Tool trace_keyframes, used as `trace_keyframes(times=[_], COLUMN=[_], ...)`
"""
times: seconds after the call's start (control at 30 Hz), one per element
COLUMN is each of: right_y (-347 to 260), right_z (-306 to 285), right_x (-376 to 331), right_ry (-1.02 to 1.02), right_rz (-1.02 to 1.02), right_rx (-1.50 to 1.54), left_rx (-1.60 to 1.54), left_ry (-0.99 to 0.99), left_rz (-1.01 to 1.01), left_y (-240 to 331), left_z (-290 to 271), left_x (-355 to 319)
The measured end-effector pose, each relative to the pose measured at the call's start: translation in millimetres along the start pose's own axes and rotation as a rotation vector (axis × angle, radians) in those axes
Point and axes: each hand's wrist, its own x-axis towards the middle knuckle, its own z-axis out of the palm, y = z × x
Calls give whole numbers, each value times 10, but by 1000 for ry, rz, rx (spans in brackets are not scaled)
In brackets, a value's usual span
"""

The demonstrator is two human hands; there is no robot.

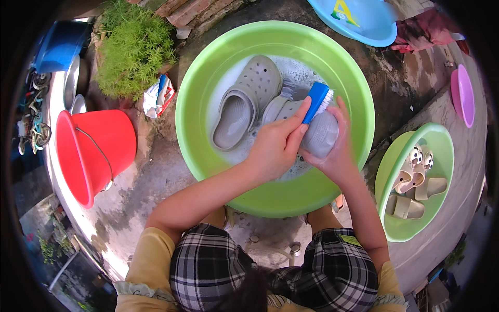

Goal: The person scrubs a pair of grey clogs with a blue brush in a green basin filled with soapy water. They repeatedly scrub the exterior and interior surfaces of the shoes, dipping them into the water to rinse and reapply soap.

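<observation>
Over a large green basin (pixel 195 156) of sudsy water, my left hand (pixel 275 143) grips a blue scrubbing brush (pixel 315 101) with white bristles. The bristles face the grey clog (pixel 319 136) that my right hand (pixel 338 145) holds, its thumb and fingers spread around one end. Whether the bristles touch the clog I cannot tell. The other grey clog (pixel 234 118) of the same look lies in the water on the left, its opening facing up. Part of the held clog is hidden behind my left hand.
A red bucket (pixel 117 140) with a wire handle lies tilted on the left, near a crumpled packet (pixel 159 97) and a green plant (pixel 135 52). On the right, a smaller green basin (pixel 387 177) holds several sandals. Blue (pixel 358 31) and pink (pixel 462 96) basins stand farther off.
</observation>
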Motion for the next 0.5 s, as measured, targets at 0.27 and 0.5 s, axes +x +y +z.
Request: trace_keyframes(times=[0.27, 0.5], right_y=[35, 80], right_z=[-11, -61], right_x=[135, 253], right_ry=[96, 93], right_rz=[22, -25], right_rx=[-26, -229], left_rx=[60, 18], left_ry=[27, -25], left_rz=[-141, 266], left_y=[-192, -138], left_z=[-69, 51], left_x=[86, -169])
